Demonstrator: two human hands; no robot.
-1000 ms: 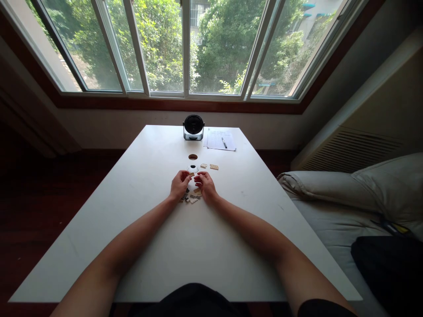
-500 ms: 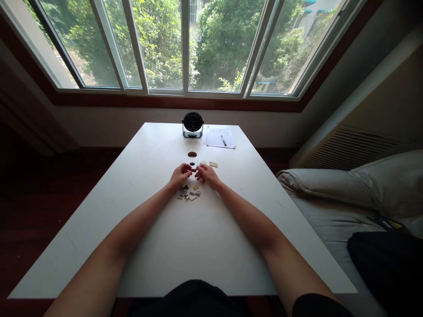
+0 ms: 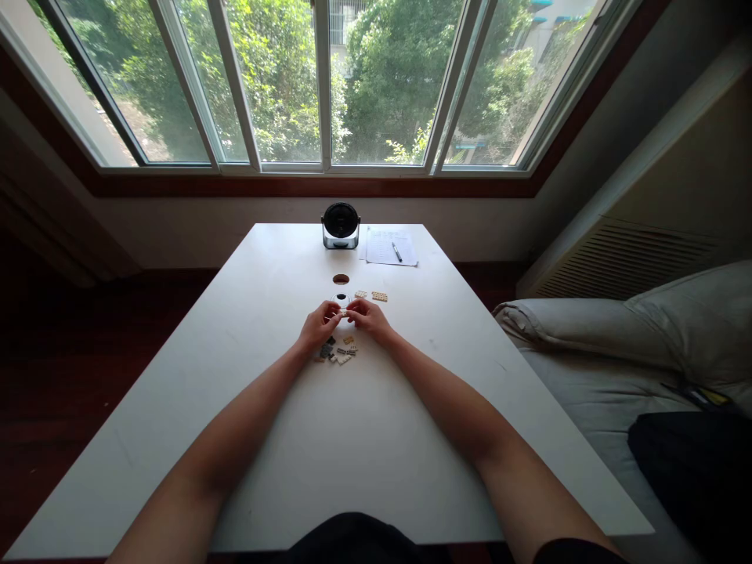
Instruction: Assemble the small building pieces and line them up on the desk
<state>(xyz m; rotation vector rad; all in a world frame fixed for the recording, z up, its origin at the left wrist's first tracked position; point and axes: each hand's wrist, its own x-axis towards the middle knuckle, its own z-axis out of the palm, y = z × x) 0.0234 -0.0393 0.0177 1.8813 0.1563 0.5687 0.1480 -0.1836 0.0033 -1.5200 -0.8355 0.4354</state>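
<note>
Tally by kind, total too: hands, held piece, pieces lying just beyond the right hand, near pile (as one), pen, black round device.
Hands: 2 (left hand, right hand)
Held piece: 1, possibly joined parts
Pieces beyond: 2 (pale piece, tan studded piece)
Pile: 1, pieces too small to count
Pen: 1
Black round device: 1
Total: 8

White table (image 3: 346, 439); small pieces (image 3: 343, 360) in dark grey, white and tan; dotted tan plate (image 3: 379, 297); black round-headed device (image 3: 341, 221); white sheets (image 3: 381, 247) with faint markings; pale grey cushions (image 3: 587, 329); reddish-brown sill (image 3: 329, 188); green foliage (image 3: 393, 78).
</note>
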